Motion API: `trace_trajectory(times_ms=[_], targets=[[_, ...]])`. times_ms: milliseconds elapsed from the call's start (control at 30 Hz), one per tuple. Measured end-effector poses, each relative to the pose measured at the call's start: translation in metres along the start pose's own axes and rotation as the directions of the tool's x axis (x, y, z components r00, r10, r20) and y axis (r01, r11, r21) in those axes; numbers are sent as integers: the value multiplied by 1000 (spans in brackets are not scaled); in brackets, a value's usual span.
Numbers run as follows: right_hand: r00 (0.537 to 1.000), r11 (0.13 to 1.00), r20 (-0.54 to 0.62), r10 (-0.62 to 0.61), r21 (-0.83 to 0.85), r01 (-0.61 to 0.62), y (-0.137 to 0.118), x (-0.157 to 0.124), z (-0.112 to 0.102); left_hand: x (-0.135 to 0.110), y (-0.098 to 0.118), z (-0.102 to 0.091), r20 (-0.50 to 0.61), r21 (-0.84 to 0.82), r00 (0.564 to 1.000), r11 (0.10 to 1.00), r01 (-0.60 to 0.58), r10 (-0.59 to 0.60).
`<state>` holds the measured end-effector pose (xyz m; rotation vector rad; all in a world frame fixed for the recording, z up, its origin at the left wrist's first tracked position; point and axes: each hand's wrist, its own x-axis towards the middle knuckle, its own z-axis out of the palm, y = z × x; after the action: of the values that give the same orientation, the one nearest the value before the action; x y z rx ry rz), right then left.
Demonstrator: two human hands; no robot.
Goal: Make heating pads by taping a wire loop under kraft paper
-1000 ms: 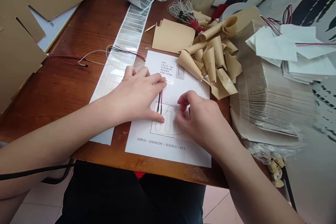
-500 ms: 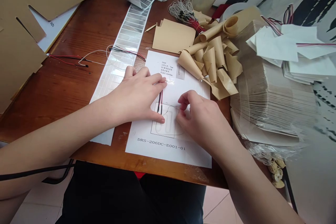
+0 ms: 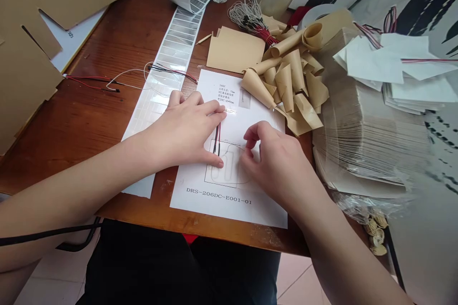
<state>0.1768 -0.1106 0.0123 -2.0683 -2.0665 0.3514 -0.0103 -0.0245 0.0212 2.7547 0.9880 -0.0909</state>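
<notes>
My left hand (image 3: 184, 131) lies flat on a white printed sheet (image 3: 193, 195), its index fingertip at a short strip of clear tape (image 3: 231, 111). Its thumb rests just beside a red-and-black wire pair (image 3: 217, 139). That pair runs down into a drawn outline on the sheet. My right hand (image 3: 274, 167) sits curled at the outline's right side, fingertips on a thin pale wire loop (image 3: 232, 162). Whether those fingers pinch the wire, I cannot tell. The hands partly hide the outline.
A long strip of clear labels (image 3: 168, 62) crosses the wooden table (image 3: 71, 119), with loose wires (image 3: 93, 83) at its left. Kraft paper cones (image 3: 286, 78) and a wrapped stack of kraft sheets (image 3: 368, 143) stand right. Cardboard (image 3: 25, 24) overhangs the left.
The fingers of my right hand have shifted slightly on the sheet. My left hand stays in place, and the whole view has moved a little.
</notes>
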Motion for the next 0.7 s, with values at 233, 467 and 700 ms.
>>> trace_trajectory(times_ms=[233, 467, 700], targets=[[998, 1000, 57, 13, 11, -13, -1, 3, 1, 0, 1, -1, 5, 1, 1000, 1000, 7, -7], [996, 998, 82, 26, -56, -21, -4, 2, 3, 0, -1, 1, 0, -13, 1000, 1000, 2, -2], [996, 999, 88, 34, -39, -30, -5, 0, -1, 0, 0, 0, -2, -3, 1000, 1000, 13, -13]])
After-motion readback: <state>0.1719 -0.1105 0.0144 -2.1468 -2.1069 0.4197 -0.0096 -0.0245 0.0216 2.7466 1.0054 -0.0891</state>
